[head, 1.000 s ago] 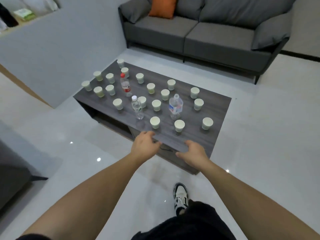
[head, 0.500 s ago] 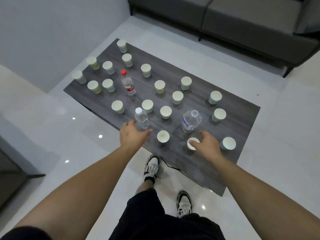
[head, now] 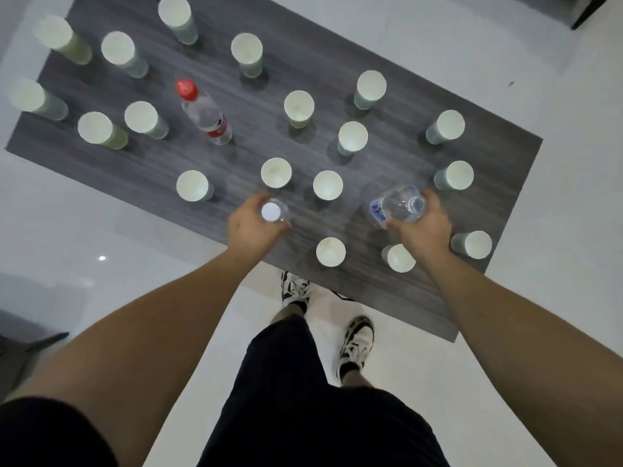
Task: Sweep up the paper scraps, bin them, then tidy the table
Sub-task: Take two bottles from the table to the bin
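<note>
A dark wood-grain coffee table (head: 296,62) carries several white paper cups, such as one cup (head: 330,251) near the front edge, and three clear plastic bottles. My left hand (head: 251,227) grips a small white-capped bottle (head: 273,212) near the table's front. My right hand (head: 419,227) wraps round a larger uncapped bottle with a blue label (head: 396,205). A red-capped bottle (head: 204,112) stands further back on the left. No paper scraps show.
White glossy floor surrounds the table. My two feet in black-and-white trainers (head: 357,342) stand at the table's front edge. A dark furniture leg (head: 586,10) shows at the top right, another dark shape at the far left.
I have leaned in over the table. Both hands have moved forward from the front edge and closed round the two nearest bottles.
</note>
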The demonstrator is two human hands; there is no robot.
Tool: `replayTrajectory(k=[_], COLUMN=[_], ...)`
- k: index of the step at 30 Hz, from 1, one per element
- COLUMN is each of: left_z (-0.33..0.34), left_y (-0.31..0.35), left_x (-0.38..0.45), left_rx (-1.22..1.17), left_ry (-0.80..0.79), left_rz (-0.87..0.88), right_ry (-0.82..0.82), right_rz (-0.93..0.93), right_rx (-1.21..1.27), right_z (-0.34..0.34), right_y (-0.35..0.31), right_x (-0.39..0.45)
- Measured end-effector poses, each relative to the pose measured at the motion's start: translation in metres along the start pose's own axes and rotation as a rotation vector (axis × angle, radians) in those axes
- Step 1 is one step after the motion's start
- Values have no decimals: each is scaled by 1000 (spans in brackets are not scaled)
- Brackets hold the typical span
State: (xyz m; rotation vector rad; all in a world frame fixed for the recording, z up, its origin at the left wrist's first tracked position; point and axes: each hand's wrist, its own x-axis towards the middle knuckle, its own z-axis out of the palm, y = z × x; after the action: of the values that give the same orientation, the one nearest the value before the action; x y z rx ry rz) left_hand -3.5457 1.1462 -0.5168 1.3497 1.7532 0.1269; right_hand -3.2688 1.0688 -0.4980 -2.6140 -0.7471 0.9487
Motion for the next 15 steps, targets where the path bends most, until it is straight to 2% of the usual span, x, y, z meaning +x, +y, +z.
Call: replayTrajectory(k=[4, 9, 15], left_z=[-11, -22, 11], left_y=[20, 96, 214], left_x=[4, -8, -72], left_rx=[15, 45, 163], left_ry=[-23, -57, -190], left_rz=[103, 281, 680], right_ry=[52, 79, 241], right_rz=[25, 13, -33], right_rx=[93, 251, 400], right_z=[3, -31, -118], right_y=[-2, -6, 23], right_x=[-7, -31, -74])
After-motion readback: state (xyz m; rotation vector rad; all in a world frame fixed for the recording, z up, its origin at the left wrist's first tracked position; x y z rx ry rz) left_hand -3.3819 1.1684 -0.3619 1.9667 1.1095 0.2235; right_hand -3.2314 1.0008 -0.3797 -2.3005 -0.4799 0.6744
